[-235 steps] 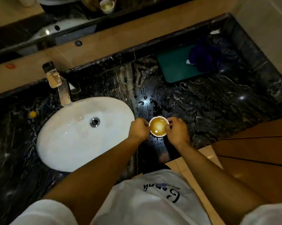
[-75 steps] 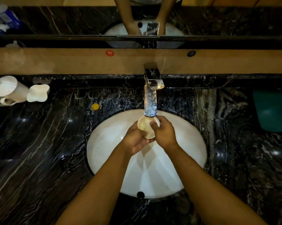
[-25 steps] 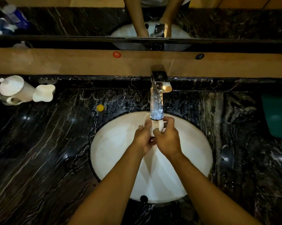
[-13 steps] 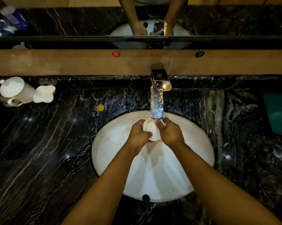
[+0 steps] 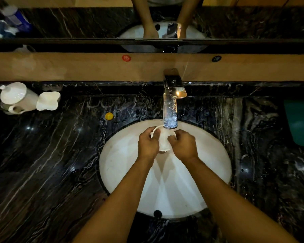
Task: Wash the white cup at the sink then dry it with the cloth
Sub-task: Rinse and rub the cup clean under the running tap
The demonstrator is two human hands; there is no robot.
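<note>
I look down on the black white-veined marble counter (image 5: 42, 172), which runs out of frame on three sides. Set in it is the oval white basin (image 5: 123, 165); my forearms cover its near middle, so I cannot see the drain. A teal rectangular tray (image 5: 300, 123) is cut off at the right edge. At far left stand a white lidded ceramic pot (image 5: 16, 95) and a white wavy-edged dish (image 5: 47, 100). The chrome faucet (image 5: 172, 95) ends just over the cup. My left hand (image 5: 147, 146) and right hand (image 5: 182, 146) both curl their fingers around the small white cup (image 5: 163, 141), held tilted over the basin between them; only its rim and a strip of wall show. A small yellow cap (image 5: 109, 116) lies by the basin's rim.
</note>
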